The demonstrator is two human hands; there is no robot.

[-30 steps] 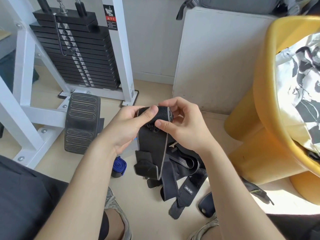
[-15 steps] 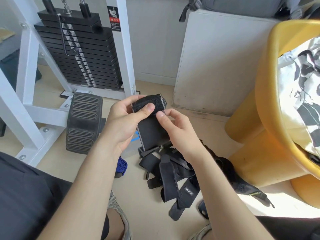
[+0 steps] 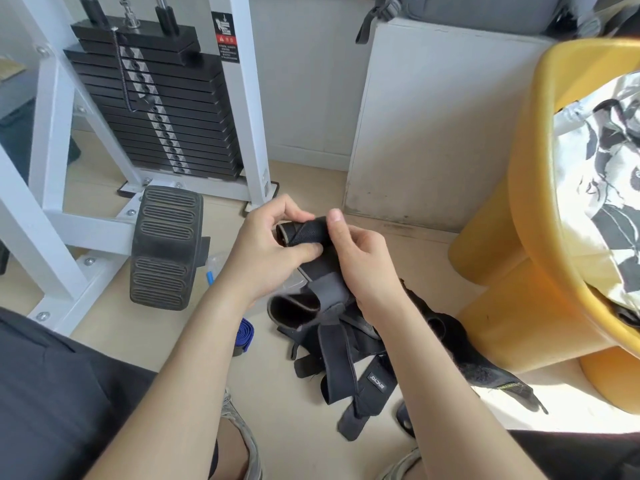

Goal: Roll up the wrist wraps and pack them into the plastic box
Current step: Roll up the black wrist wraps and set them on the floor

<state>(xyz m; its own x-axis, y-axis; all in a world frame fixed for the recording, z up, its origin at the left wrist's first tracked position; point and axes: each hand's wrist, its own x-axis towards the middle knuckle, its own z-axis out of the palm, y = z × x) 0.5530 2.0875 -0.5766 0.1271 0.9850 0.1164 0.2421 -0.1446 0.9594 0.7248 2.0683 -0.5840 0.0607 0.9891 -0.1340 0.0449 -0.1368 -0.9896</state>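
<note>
A half-rolled black wrist wrap (image 3: 306, 233) is held above the floor (image 3: 284, 393), gripped between the fingers of the left hand (image 3: 266, 251) and right hand (image 3: 363, 261), its tail trailing onto a pile of black straps (image 3: 346, 355) beside a yellow stool (image 3: 519, 271).

Bright daylight, blown-out sun patch on floor (image 3: 540, 407) lower right; wide-angle bend at edges; sharp.

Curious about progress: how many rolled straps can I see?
2: a black roll, part done, in left hand and right hand; a blue roll on the floor by the left forearm. The pile may hide more.
</note>
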